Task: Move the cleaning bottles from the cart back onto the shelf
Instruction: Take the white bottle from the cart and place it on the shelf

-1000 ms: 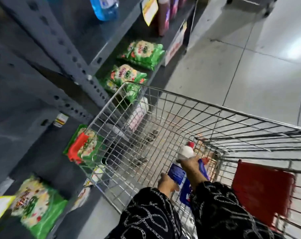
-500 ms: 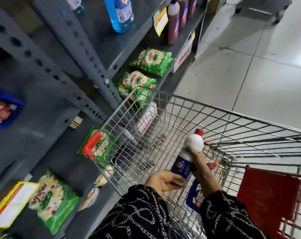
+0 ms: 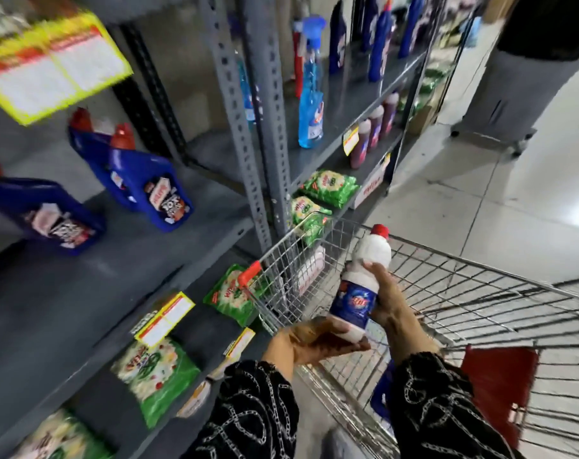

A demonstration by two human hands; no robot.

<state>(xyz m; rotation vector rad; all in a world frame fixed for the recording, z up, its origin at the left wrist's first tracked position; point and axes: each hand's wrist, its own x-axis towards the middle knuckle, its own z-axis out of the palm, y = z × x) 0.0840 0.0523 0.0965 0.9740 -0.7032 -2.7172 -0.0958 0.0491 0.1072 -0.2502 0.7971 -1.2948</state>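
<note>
A white cleaning bottle [image 3: 364, 279] with a red cap and blue label is held above the wire cart [image 3: 463, 293], tilted slightly right. My right hand [image 3: 385, 298] grips its side at the middle. My left hand [image 3: 309, 339] cups its base from below. A blue bottle [image 3: 380, 389] still lies low in the cart, mostly hidden behind my right sleeve. The grey metal shelf [image 3: 122, 260] to the left holds two blue jugs [image 3: 145, 180] with red caps, standing apart from my hands.
Green detergent bags [image 3: 155, 376] lie on the lower shelf beside the cart. A blue spray bottle [image 3: 311, 104] and dark blue bottles [image 3: 380, 41] stand on shelves further on. The cart's red child-seat flap [image 3: 500, 385] is at right. A grey wheeled bin [image 3: 513, 81] stands on the tiled floor.
The white bottle has come up out of the cart in both hands. My view has swung up and left towards the shelf with the blue jugs.
</note>
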